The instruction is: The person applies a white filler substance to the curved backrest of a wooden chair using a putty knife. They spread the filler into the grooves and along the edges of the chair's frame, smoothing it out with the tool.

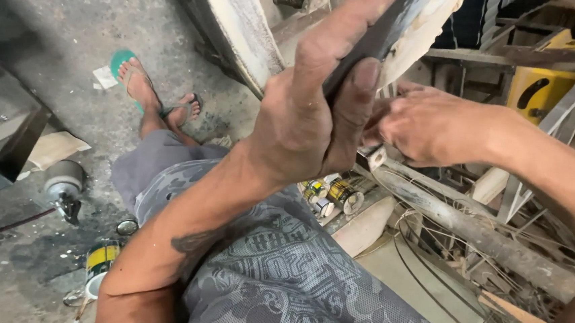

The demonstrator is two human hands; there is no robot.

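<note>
My left hand (317,105) is raised close to the camera and grips a flat piece of wood (418,10), dark on one face and pale on the edge, with the fingers wrapped over it. My right hand (427,128) sits just behind and below it, fingers curled near the lower end of the piece; what it holds is hidden by my left hand. I sit with grey patterned shorts (268,264) over my knees, and my foot in a green sandal (137,84) rests on the concrete floor.
Small tins (333,193) lie on a ledge below my hands. A pipe and tangled wire (481,235) fill the lower right. A yellow machine (545,83) stands at the right. A tin (100,259) and a grey tool (65,187) lie on the floor at left.
</note>
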